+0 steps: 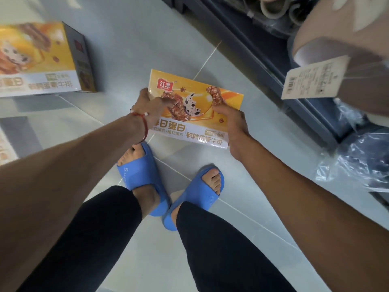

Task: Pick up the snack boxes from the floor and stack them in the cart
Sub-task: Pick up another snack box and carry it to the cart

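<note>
Head view, left to right: a second snack box (pixel 40 60) stands on the floor (pixel 126 49), far left. The left hand (pixel 147 106) grips the left edge of the central snack box (pixel 195 98), fingers curled over its face. The right hand (pixel 231 127) clasps its right edge, thumb on top. The box sits just beyond blue slippers (pixel 139 171). A dark shelf (pixel 263 60) runs along the right.

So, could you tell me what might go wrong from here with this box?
The snack box is gripped only at its edges by the left hand and right hand; it might slip onto the blue slippers below. The paper tag hanging close on the right could snag it.
</note>
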A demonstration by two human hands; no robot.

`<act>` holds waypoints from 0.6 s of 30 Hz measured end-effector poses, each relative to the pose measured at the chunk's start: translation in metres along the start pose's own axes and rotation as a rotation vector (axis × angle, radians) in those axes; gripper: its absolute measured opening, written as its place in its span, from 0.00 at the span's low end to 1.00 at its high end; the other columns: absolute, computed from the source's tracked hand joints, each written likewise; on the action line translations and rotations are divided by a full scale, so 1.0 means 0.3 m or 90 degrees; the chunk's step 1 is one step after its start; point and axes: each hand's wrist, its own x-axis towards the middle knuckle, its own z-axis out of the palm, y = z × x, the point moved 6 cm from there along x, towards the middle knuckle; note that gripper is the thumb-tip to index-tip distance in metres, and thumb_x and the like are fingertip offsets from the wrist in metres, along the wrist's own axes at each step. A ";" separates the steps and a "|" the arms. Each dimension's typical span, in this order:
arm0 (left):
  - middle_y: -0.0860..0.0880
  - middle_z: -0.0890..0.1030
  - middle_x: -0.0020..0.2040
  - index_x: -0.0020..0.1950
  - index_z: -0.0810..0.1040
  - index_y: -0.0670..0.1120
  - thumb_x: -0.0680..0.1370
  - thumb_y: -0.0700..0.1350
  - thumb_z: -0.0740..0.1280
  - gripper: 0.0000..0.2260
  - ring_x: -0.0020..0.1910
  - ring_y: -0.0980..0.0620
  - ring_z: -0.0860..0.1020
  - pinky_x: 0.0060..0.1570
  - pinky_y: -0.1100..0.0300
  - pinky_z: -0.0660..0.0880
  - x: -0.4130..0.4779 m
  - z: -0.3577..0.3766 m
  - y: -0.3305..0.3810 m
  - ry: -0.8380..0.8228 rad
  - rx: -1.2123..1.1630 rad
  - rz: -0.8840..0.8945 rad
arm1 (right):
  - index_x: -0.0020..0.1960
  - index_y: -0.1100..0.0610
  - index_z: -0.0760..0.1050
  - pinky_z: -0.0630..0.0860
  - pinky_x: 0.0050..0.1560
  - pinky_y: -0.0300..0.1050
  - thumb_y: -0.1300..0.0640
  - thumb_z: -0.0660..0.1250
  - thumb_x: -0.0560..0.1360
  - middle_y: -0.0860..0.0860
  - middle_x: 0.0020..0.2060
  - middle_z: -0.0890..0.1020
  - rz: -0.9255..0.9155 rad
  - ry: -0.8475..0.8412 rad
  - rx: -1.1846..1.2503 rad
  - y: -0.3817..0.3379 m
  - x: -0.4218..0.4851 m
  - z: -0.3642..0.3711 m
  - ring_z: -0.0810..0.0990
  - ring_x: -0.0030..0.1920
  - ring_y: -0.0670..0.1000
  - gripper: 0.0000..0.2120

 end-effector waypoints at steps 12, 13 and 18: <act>0.49 0.80 0.57 0.64 0.72 0.49 0.68 0.64 0.73 0.31 0.52 0.48 0.81 0.48 0.53 0.77 -0.757 -0.264 -0.001 0.053 -0.006 -0.019 | 0.67 0.48 0.65 0.83 0.43 0.50 0.30 0.80 0.57 0.54 0.63 0.79 0.084 0.012 0.012 -0.004 -0.807 -0.142 0.86 0.52 0.56 0.47; 0.48 0.80 0.59 0.64 0.73 0.51 0.64 0.69 0.71 0.35 0.53 0.47 0.81 0.52 0.49 0.78 -0.827 -0.287 0.007 0.061 0.009 -0.017 | 0.68 0.45 0.66 0.85 0.47 0.55 0.26 0.80 0.52 0.53 0.64 0.78 0.085 0.017 0.009 -0.005 -0.867 -0.160 0.86 0.53 0.57 0.52; 0.49 0.81 0.58 0.58 0.77 0.55 0.55 0.78 0.66 0.40 0.52 0.45 0.82 0.57 0.43 0.78 -1.129 -0.406 0.036 0.094 0.041 0.006 | 0.64 0.38 0.75 0.85 0.50 0.61 0.21 0.79 0.44 0.52 0.64 0.80 0.060 0.009 0.024 -0.005 -1.139 -0.236 0.86 0.54 0.59 0.51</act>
